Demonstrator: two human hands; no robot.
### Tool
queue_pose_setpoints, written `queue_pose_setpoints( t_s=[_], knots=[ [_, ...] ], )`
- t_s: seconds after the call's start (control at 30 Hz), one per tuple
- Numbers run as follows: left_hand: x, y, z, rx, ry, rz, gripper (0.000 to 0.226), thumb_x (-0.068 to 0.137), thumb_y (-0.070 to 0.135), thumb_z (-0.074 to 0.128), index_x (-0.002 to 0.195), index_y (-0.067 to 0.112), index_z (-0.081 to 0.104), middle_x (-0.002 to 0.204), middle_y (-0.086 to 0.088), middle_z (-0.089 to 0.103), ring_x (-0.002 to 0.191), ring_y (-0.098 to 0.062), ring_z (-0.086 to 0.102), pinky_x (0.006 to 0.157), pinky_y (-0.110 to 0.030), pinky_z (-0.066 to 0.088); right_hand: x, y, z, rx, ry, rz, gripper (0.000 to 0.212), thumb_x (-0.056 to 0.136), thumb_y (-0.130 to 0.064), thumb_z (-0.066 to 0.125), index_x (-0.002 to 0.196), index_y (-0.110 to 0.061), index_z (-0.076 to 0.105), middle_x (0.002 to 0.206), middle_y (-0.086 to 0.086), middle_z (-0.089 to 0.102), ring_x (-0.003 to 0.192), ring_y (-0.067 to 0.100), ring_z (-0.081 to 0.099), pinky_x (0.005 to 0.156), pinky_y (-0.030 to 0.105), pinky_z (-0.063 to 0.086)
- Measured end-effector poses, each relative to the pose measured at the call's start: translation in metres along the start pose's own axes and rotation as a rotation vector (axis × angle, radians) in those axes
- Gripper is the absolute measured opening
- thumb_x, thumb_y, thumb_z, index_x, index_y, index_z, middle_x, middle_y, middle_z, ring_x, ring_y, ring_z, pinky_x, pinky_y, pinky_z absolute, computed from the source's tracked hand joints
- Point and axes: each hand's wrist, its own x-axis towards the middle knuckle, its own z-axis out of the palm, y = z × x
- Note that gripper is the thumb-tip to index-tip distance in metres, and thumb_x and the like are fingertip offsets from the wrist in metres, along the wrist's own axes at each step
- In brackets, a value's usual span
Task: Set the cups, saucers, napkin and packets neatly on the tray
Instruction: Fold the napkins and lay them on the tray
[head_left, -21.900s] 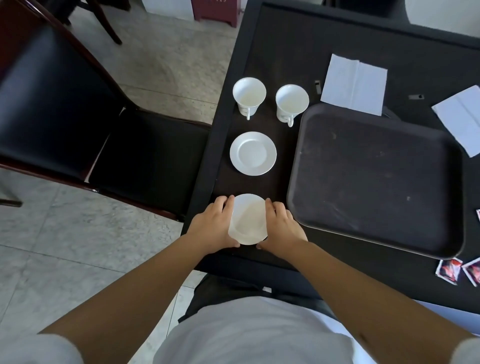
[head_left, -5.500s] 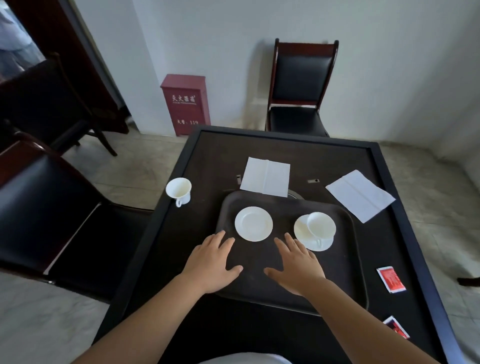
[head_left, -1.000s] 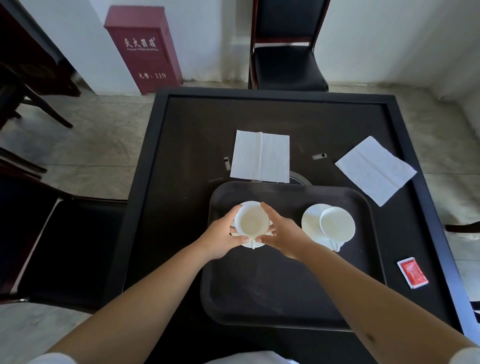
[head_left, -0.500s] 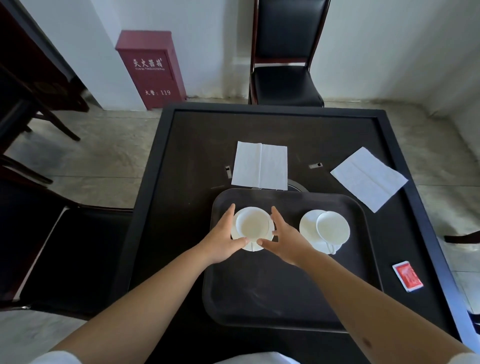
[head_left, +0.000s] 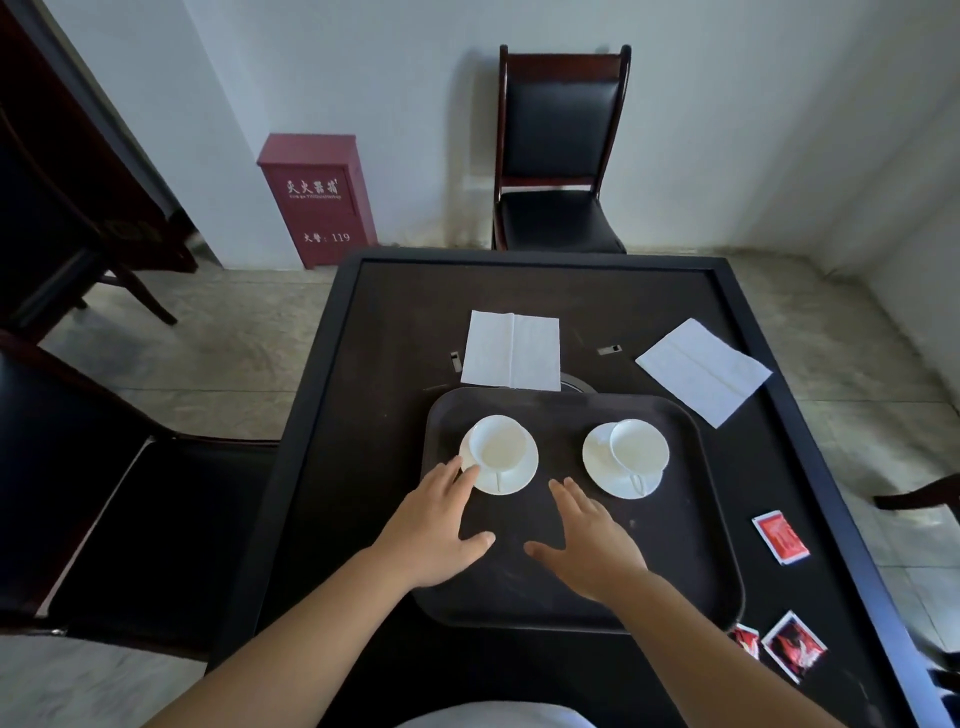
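On the dark tray (head_left: 571, 597), the left cup (head_left: 497, 442) stands on the left saucer (head_left: 511, 475); the right cup (head_left: 632, 446) stands on the right saucer (head_left: 608, 475). The left hand (head_left: 431, 530) lies flat, fingers spread and holding nothing, with its fingertips at the near rim of the left saucer; contact cannot be confirmed from this angle. The right hand (head_left: 592, 551) is likewise flat and empty, over bare tray between the saucers. Count: two cups, two saucers, both on the tray. Two napkins lie on the table (head_left: 649, 291), off the tray: the folded napkin (head_left: 511, 351) just beyond the far rim, the angled napkin (head_left: 704, 369) to the right. Three red packets lie on the table: one single packet (head_left: 780, 537) right of the tray, and a pair of packets (head_left: 782, 644) near its front right corner. Risks: a forward slip of the left hand would likely nudge the left saucer and tip its cup. A reach toward the packets could catch the right cup's near-facing handle. Napkins are light and may unfold or crease when lifted.
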Motion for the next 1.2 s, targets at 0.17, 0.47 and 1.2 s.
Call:
queue_pose_setpoints(
  t_s=[0.17,0.47,1.2],
  knots=[
    [-0.017,0.016,0.010,0.074,-0.002,0.039,0.087,0.087,0.065,0.045,0.156,0.030,0.003,0.166,0.003,-0.002,0.152,-0.022,-0.002,0.119,-0.041,0.016,-0.032,0.004,0.007,-0.025,0.027,0.039,0.094,0.083,-0.070,0.054,0.154,-0.033,0.005,0.164,-0.006,0.002,0.149,0.022,0.014,0.113,0.047,0.029],
    [-0.031,0.043,0.011,0.160,-0.009,0.131,0.086,0.089,0.064,0.043,0.156,0.029,0.002,0.166,0.001,-0.005,0.152,-0.023,-0.003,0.120,-0.046,0.017,-0.068,0.012,0.008,-0.031,0.092,0.115,0.094,0.083,-0.071,0.053,0.154,-0.032,0.006,0.165,-0.004,0.003,0.148,0.022,0.014,0.113,0.046,0.028],
    [0.046,0.147,0.003,0.174,0.019,0.360,0.077,0.089,0.060,0.046,0.153,0.028,0.017,0.164,0.003,0.013,0.152,-0.024,0.007,0.117,-0.044,0.023,-0.088,0.089,-0.053,0.040,0.222,0.202,0.091,0.082,-0.071,0.054,0.153,-0.032,0.011,0.163,-0.007,0.012,0.145,0.020,0.024,0.107,0.044,0.039]
  ],
)
